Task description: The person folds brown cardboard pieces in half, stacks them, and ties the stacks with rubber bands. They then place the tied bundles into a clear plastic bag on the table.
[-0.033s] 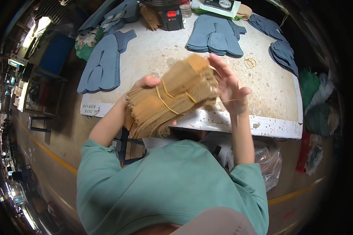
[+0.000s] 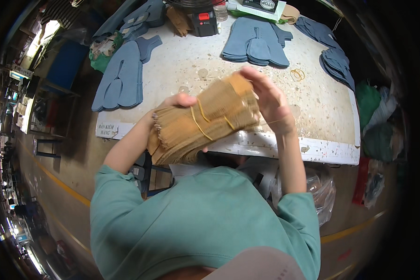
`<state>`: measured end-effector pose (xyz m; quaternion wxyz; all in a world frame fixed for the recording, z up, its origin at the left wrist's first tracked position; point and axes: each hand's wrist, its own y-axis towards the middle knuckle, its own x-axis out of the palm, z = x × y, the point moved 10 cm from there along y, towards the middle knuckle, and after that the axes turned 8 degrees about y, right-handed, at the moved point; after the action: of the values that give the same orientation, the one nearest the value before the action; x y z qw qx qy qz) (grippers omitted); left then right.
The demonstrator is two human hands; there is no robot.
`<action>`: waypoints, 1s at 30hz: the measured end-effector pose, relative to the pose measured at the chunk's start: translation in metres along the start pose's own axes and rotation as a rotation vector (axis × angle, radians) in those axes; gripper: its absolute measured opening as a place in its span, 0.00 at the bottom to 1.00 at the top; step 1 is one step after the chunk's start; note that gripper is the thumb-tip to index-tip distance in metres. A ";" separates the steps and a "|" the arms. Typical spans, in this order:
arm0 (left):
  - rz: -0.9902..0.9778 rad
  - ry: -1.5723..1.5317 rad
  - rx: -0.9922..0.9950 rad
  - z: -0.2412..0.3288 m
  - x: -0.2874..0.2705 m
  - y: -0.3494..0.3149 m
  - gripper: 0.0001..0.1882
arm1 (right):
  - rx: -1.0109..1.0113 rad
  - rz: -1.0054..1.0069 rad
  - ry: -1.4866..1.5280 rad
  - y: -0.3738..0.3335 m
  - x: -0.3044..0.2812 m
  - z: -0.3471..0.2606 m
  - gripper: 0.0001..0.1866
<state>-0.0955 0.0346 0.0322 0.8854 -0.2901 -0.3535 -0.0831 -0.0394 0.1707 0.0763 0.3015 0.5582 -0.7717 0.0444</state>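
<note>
A thick bundle of tan leather-like cut pieces [image 2: 182, 135] is held tilted above the near edge of the table, with yellow rubber bands [image 2: 201, 125] around it. My left hand [image 2: 179, 100] grips its left part, thumb on top and the other fingers mostly hidden beneath. At the bundle's right end is my right hand [image 2: 274, 100], its fingers curved over the upper corner and its thumb apart. A thin rubber band [image 2: 271, 122] stretches from the bundle to this hand; part of its loop is hidden, and the fingers are slightly blurred.
Blue-grey cut pieces lie in a left stack [image 2: 121, 84], a back stack [image 2: 259, 44] and right piles [image 2: 336, 65]. Loose rubber bands [image 2: 297, 74] rest on the white table [image 2: 172, 63]. A black and red battery pack [image 2: 204, 23] stands at the back.
My right hand has shifted slightly left, and its fingers bend closer over the bundle's end. The bundle has tipped a little, still in my left hand.
</note>
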 end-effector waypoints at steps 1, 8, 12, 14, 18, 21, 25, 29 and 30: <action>0.080 -0.021 -0.089 -0.011 -0.009 -0.001 0.40 | 0.024 -0.138 -0.104 0.004 0.017 -0.005 0.59; -0.258 -0.093 -0.017 -0.018 0.010 0.026 0.34 | -0.212 -0.486 -0.760 0.003 0.088 -0.050 0.22; -0.129 -0.240 0.246 0.013 -0.021 0.007 0.38 | 0.151 -0.002 -0.537 -0.012 0.015 -0.034 0.09; 0.010 -0.165 0.325 0.019 -0.035 0.001 0.39 | 0.055 0.197 -0.291 -0.013 -0.009 -0.019 0.09; 0.296 0.002 0.385 0.021 -0.049 -0.003 0.39 | 0.164 0.448 0.068 -0.036 -0.018 0.055 0.23; 0.485 0.432 0.471 0.034 -0.046 -0.003 0.31 | 0.242 0.406 0.465 -0.032 -0.002 0.098 0.29; 0.797 0.857 0.739 0.058 -0.048 -0.028 0.24 | 0.174 0.226 0.560 -0.018 0.005 0.100 0.28; 0.845 0.648 1.116 0.063 -0.060 -0.074 0.30 | 0.175 0.359 0.433 0.002 -0.008 0.090 0.27; 0.795 0.601 1.091 0.058 -0.061 -0.073 0.36 | 0.168 0.313 0.457 0.013 0.002 0.083 0.26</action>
<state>-0.1997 0.0050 0.0578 0.9257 0.1204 0.0450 0.3557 -0.0863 0.1402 0.0132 0.4099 0.4308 -0.7540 0.2790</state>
